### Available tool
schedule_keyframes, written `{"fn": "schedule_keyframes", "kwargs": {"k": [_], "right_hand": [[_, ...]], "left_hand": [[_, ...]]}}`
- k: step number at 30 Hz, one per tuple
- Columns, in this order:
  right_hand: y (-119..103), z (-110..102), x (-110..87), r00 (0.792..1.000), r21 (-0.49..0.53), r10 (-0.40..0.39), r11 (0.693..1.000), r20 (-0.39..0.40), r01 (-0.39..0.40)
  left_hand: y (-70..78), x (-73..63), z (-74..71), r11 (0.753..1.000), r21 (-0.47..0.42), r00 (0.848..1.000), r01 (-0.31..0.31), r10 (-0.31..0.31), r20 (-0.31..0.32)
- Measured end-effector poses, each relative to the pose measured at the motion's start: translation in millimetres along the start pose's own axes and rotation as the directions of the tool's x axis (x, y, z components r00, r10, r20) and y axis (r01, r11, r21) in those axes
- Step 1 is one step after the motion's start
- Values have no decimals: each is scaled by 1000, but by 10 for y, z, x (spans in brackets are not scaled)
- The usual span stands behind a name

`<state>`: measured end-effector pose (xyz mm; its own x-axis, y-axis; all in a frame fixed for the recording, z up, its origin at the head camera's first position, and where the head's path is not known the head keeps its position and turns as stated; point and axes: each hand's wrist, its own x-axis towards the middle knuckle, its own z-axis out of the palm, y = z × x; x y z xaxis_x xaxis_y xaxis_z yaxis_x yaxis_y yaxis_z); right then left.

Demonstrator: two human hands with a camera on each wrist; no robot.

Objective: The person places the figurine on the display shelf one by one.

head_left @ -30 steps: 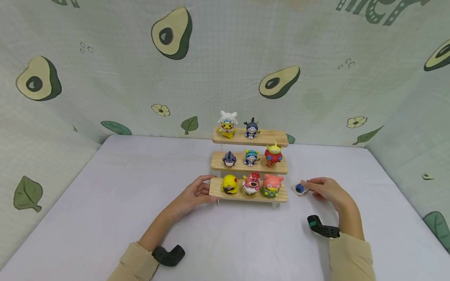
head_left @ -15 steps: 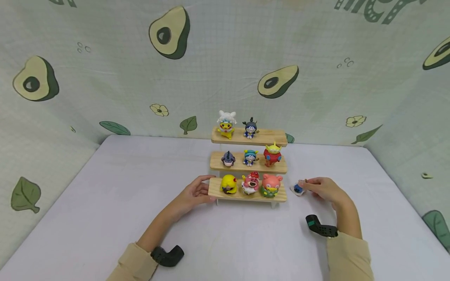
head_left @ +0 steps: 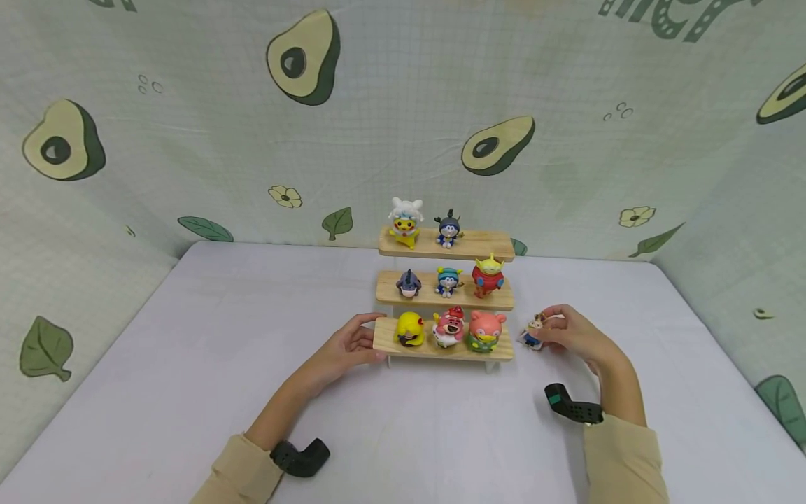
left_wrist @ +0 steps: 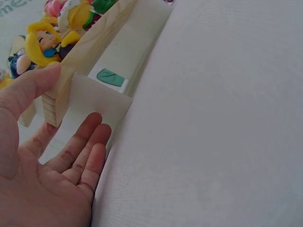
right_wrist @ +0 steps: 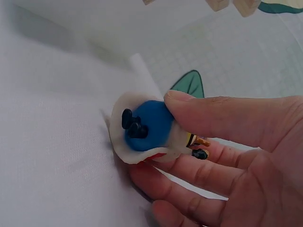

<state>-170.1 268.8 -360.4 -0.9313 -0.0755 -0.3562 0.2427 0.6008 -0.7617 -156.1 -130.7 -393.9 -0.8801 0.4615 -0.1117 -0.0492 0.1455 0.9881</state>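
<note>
A three-tier wooden shelf (head_left: 446, 299) stands mid-table with small toy figures on every tier. My left hand (head_left: 352, 344) rests against the left end of the bottom tier (left_wrist: 80, 56), thumb on the wood, fingers straight below it. My right hand (head_left: 567, 332) pinches a small figure (head_left: 534, 332) with a blue, white-rimmed base (right_wrist: 144, 127), lifted just off the table to the right of the shelf. A yellow figure (head_left: 411, 329), a pink bear (head_left: 450, 327) and a pink round figure (head_left: 486, 330) sit on the bottom tier.
The table has a white cloth (head_left: 189, 364). Avocado-print fabric walls (head_left: 302, 63) enclose it at the back and both sides. The top tier (head_left: 469, 246) holds two figures, with bare wood at its right end. The middle tier holds three figures.
My right hand has picked the small blue-based figure up from the table and tilted it; before, it lay flat by my fingertips. The left hand has stayed on the shelf end.
</note>
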Motion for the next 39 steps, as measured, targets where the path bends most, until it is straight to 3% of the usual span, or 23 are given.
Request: {"fn": "schedule_keyframes", "kwargs": {"k": [9, 14, 20, 29, 34, 39], "right_hand": [[23, 17, 9, 996, 118, -74, 991, 53, 68], [8, 37, 10, 992, 193, -89, 979, 88, 70], [7, 40, 19, 992, 212, -92, 975, 85, 73], [-108, 28, -43, 986, 186, -164, 969, -16, 164], [-198, 13, -111, 968, 183, -229, 952, -103, 245], [-288, 4, -159, 950, 182, -239, 944, -201, 276]], "left_hand": [[-4, 7, 1, 1000, 3, 1000, 5, -5, 1], [-16, 22, -3, 1000, 13, 1000, -4, 4, 1], [-15, 19, -7, 1000, 9, 1000, -9, 9, 6], [-8, 12, -3, 1000, 3, 1000, -8, 8, 11], [-2, 5, 1, 1000, -3, 1000, 2, -2, 9], [-1, 2, -2, 1000, -3, 1000, 12, -12, 1]]}}
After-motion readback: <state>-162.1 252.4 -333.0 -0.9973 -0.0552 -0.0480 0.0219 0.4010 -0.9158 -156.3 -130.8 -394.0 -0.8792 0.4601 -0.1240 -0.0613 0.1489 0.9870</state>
